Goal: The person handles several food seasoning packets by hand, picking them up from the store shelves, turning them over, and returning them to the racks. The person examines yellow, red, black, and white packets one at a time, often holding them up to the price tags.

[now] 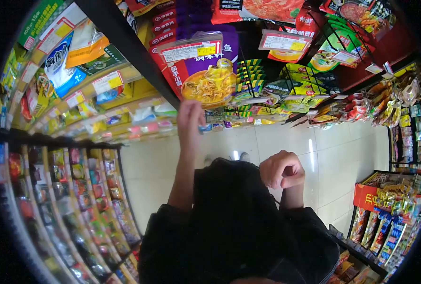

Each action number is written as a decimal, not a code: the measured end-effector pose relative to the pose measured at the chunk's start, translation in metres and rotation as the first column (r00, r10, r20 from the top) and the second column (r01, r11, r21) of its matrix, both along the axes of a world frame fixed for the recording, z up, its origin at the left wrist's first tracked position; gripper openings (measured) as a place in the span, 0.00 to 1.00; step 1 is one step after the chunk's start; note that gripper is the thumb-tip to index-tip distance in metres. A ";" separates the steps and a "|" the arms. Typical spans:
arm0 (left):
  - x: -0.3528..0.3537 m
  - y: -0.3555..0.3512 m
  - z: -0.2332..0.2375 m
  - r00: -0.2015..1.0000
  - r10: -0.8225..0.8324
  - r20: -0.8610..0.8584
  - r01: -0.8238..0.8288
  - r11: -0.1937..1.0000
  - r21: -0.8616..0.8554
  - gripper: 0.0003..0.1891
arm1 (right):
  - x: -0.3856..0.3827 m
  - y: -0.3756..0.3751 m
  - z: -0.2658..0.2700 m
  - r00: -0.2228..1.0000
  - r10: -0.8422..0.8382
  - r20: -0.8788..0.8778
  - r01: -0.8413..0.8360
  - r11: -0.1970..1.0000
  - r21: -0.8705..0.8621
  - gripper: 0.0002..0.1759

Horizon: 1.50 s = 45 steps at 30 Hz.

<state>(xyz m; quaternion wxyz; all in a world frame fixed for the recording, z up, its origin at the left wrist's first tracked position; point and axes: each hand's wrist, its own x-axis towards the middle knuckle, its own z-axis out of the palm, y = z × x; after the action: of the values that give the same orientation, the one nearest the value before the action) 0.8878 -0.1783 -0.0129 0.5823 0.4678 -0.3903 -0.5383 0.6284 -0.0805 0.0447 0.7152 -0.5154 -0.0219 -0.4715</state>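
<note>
A purple seasoning packet (222, 45) with a noodle dish pictured on its front hangs at the shelf edge, a price tag (191, 51) across its upper part. Just under its lower left corner is my left hand (189, 116), slightly blurred, fingers loosely bent and a little apart, with nothing visible in them. Red packets (165, 35) are stacked beside the purple one. My right hand (282, 170) is raised in front of my body over the aisle, its fingers curled into a loose fist with nothing showing inside.
Green and yellow packets (307, 87) hang on hooks to the right, below red bags (286, 35). A long shelf of bagged goods (64, 61) runs along the left. Pale floor tiles (286, 142) lie beneath. A snack rack with a red sign (365, 196) stands at the right.
</note>
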 end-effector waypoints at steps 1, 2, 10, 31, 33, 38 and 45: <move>0.004 -0.002 0.001 0.996 0.090 0.022 -0.090 0.996 -0.017 0.07 | -0.004 0.001 -0.002 0.998 -0.041 -0.037 0.041 0.999 0.021 0.08; 0.007 -0.004 0.000 0.973 0.165 0.158 -0.156 0.985 -0.072 0.08 | -0.008 0.002 -0.003 0.994 -0.079 -0.075 0.082 0.996 0.038 0.08; 0.014 -0.015 -0.036 0.823 0.357 0.442 -0.250 0.926 -0.284 0.19 | -0.036 -0.008 -0.018 0.910 -0.185 -0.372 0.256 0.955 0.151 0.08; 0.015 -0.014 -0.044 0.878 0.352 0.325 -0.319 0.936 -0.151 0.16 | -0.062 -0.044 -0.019 0.691 -0.348 -0.634 0.468 0.883 0.025 0.08; 0.012 -0.018 -0.055 0.868 0.405 0.287 -0.373 0.914 -0.160 0.17 | -0.069 -0.057 0.004 0.637 -0.495 -0.591 0.546 0.831 -0.107 0.08; -0.004 0.004 -0.076 0.728 0.605 0.322 -0.520 0.794 -0.315 0.18 | -0.073 -0.105 0.125 0.402 -0.897 -0.183 0.809 0.441 -0.388 0.14; -0.029 0.052 -0.139 0.709 0.394 0.585 -0.383 0.911 -0.149 0.17 | -0.036 -0.183 0.189 0.227 -0.969 -0.100 0.741 0.238 -0.628 0.35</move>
<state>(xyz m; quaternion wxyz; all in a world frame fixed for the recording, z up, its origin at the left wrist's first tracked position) 0.8585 -0.1260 -0.1519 0.5312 0.6808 -0.4522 -0.2231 0.5919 -0.2635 0.2335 0.1507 -0.6799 0.3436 -0.6301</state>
